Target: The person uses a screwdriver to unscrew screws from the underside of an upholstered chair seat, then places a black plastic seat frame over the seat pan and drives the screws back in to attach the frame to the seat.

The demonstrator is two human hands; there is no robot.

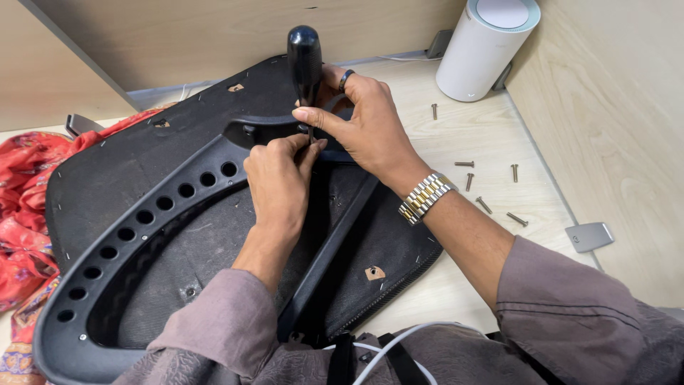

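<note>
Screwdriver [305,60]: upright, black handle up, tip down at the curved plastic frame [142,214] near the upper middle of the seat pad [128,160].
Right hand [370,125]: wrapped loosely round the lower handle and shaft, index finger stretched along it; ring and metal watch worn.
Left hand [278,178]: closed, fingertips pinched at the tip of the screwdriver, probably steadying a screw there, though the screw itself is hidden by the fingers.
Doing it well: keep the shaft plumb over the hole, press straight down while turning, let the pinching fingers only guide and clear them once the thread bites; slow turns at first to avoid cross-threading or slipping onto the fabric.
Frame: black, arched, with a row of round holes, lying across the underside of the pad, a straight black bar running down toward the body.
Seat pad: black fabric underside up, lying flat on the worktop [456,135], lower edge against the lap.
Loose screws [484,187]: several scattered on the worktop to the right of the pad, well apart from the hands.
White cylinder [486,46]: standing at the far right corner.
Grey metal plate [589,236]: by the right wall.
Red patterned cloth [25,207]: bunched at the left, touching the pad.
Room: pale wood worktop boxed in by wood panels behind and at right; white cable across the lap.
</note>
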